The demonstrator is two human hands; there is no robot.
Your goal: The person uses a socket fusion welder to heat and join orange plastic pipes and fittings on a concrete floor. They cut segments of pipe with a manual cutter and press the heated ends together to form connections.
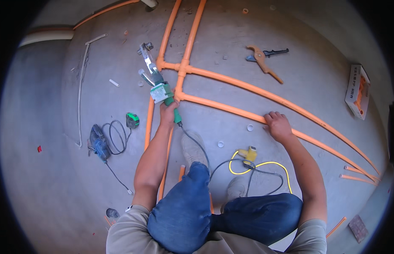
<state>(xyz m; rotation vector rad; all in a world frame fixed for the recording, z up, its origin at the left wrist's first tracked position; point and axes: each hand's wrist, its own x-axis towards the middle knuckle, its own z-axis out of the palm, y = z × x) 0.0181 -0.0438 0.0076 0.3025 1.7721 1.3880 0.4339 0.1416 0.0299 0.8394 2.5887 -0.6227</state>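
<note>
My left hand (168, 112) is closed around the green handle of a pipe fusion welder (162, 92), whose metal stand and heating end point away from me. The tool is beside the orange pipe joints, and a dark cord runs back from its handle. My right hand (278, 125) rests with its fingers bent over the nearer long orange pipe (231, 109), right of its tee fitting (179, 95). Beyond that pipe, a second long orange pipe (247, 86) curves away to the right from a cross-shaped joint (183, 68).
An orange-handled pipe cutter (260, 59) lies far right, near a box of orange fittings (358, 92). On the left are a blue power tool (99, 142), a green tape measure (132, 120) and a thin white pipe (81, 93). A yellow socket (249, 155) with cords lies between my knees and right arm.
</note>
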